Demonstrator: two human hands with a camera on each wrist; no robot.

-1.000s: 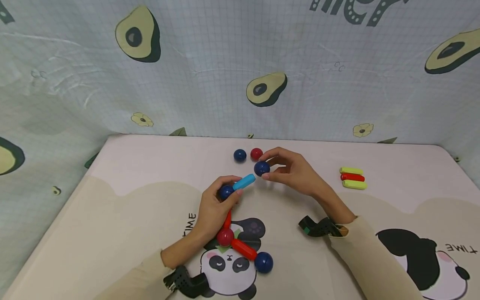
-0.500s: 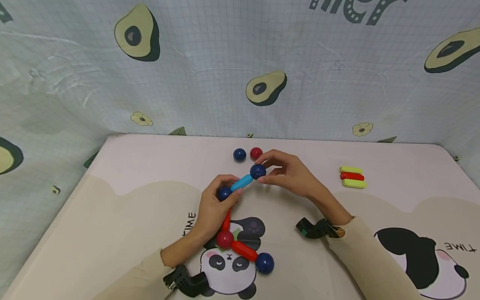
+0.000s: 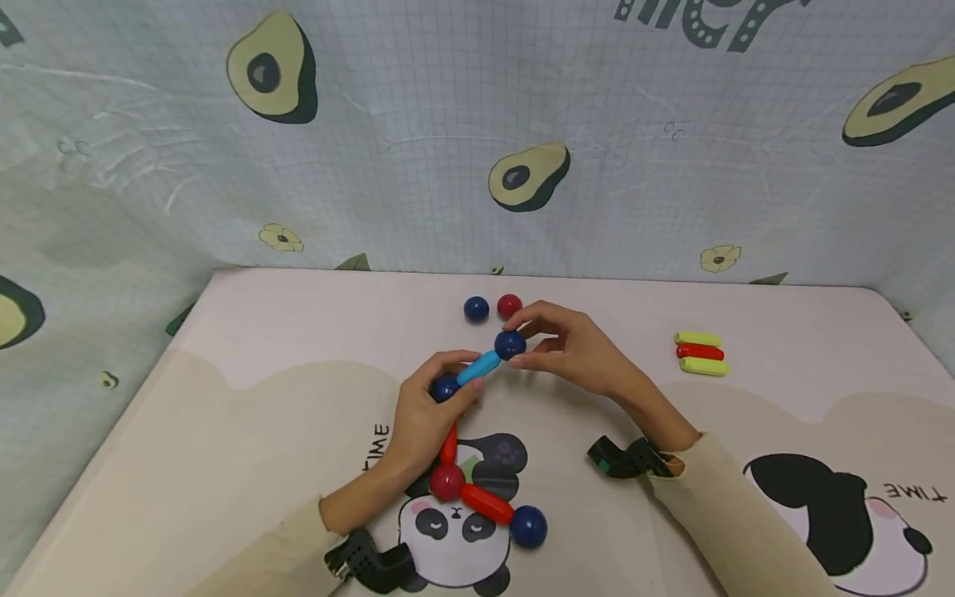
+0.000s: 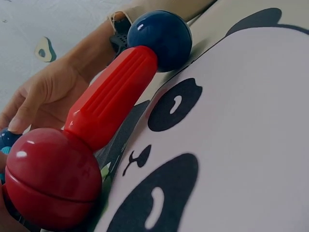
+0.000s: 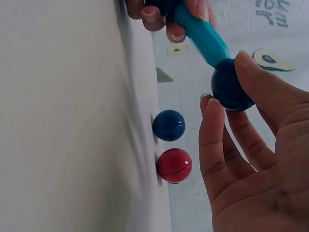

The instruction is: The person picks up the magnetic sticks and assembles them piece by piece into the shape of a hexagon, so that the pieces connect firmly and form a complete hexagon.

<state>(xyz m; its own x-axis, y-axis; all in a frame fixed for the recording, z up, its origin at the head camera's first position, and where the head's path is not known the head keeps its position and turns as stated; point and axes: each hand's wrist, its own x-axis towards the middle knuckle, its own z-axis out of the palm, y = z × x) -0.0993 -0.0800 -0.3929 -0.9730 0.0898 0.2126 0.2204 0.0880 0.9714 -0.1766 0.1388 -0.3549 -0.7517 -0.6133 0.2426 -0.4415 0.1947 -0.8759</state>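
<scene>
My left hand (image 3: pixel 425 410) grips a dark blue ball (image 3: pixel 444 389) and the lower end of a light blue rod (image 3: pixel 479 367). With thumb and fingertips, my right hand (image 3: pixel 570 348) pinches a second dark blue ball (image 3: pixel 511 344). In the right wrist view this ball (image 5: pixel 231 86) sits against the rod's far end (image 5: pixel 203 36). Below the left hand a chain runs on: a red rod (image 3: pixel 448 445), a red ball (image 3: pixel 447 482), another red rod (image 3: pixel 487 503) and a larger-looking blue ball (image 3: pixel 528 527). The left fingers hide where the chain's upper end joins.
Behind the hands a loose blue ball (image 3: pixel 476 309) and a red ball (image 3: pixel 510 306) stand on the table (image 3: pixel 298 332). Two yellow-green rods (image 3: pixel 704 366) with a red rod (image 3: pixel 700 352) between them lie at the right. A patterned curtain (image 3: pixel 418 99) hangs behind.
My right hand has moved slightly left and down, bringing its blue ball from apart to against the light blue rod's end. The left hand has stayed nearly still.
</scene>
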